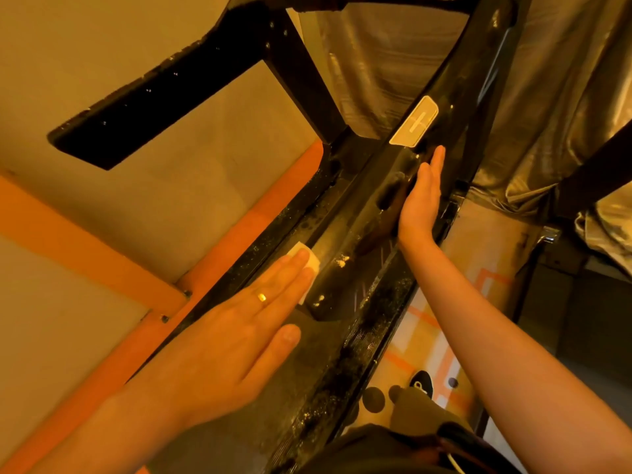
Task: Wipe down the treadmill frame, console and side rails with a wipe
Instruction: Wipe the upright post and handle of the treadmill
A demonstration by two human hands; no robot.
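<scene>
A black treadmill frame [345,254] runs diagonally from the bottom middle to the top right, dusty and speckled with pale crumbs. My left hand [239,333], with a ring on one finger, lies flat with straight fingers and presses a white wipe [72,260] against the frame's left side rail. My right hand [422,196] rests flat, fingers straight, on the frame's right edge just below a pale rectangular label [414,122]. Most of the wipe is hidden under my left fingers.
A black upright and crossbar [191,83] stand at the upper left against a tan wall. An orange floor strip [239,220] borders the frame's left side. A grey shiny cover [564,107] hangs at the right. My shoe [421,383] is on the patterned floor below.
</scene>
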